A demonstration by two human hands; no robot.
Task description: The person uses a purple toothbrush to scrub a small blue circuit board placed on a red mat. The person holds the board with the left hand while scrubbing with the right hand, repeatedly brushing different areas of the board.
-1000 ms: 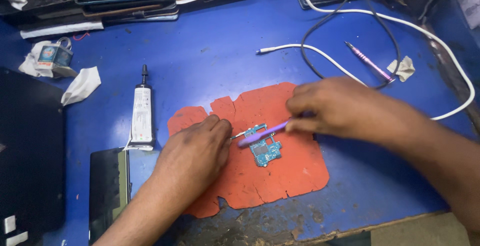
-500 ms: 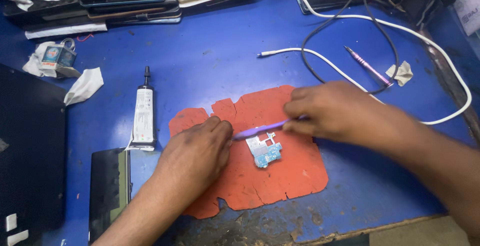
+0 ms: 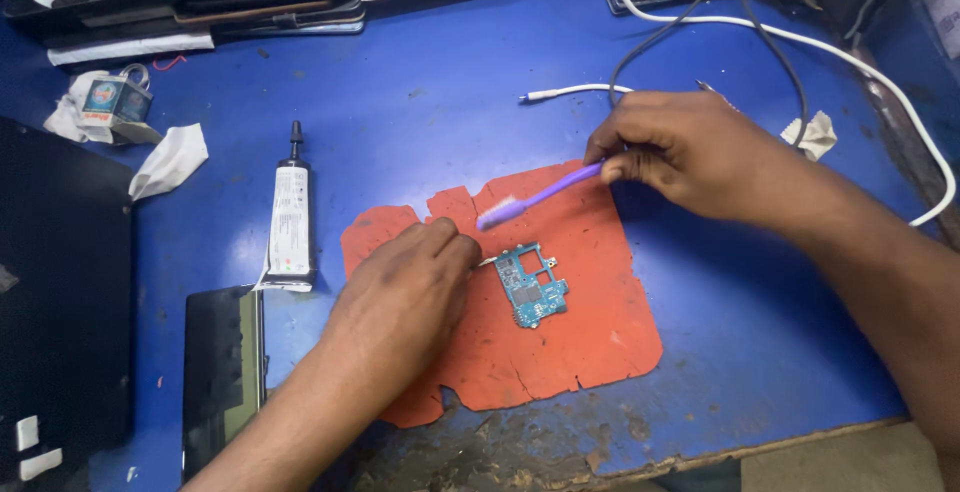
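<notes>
Right hand [image 3: 690,152] is closed around the handle of a purple toothbrush [image 3: 540,195]; I see fingers curled tight at the handle's end, bristle head pointing left and hanging above the orange mat [image 3: 580,342], not touching the board. Left hand [image 3: 405,297] lies knuckles-up on the mat, fingers curled under; fingertips sit at the left edge of the small blue circuit board [image 3: 533,285], pinning a thin metal piece that sticks out there. I can't tell if that hand actually pinches anything, the palm side is hidden. Board lies flat near the mat's middle, just below the brush head.

Mat sits on a blue table [image 3: 430,102] with worn front edge. White glue tube [image 3: 291,217] with black nozzle lies left of the mat, near the left hand. Dark phone [image 3: 222,372] lies below the tube. White cable [image 3: 800,37] loops behind the right hand. Crumpled tissue [image 3: 168,159] at far left.
</notes>
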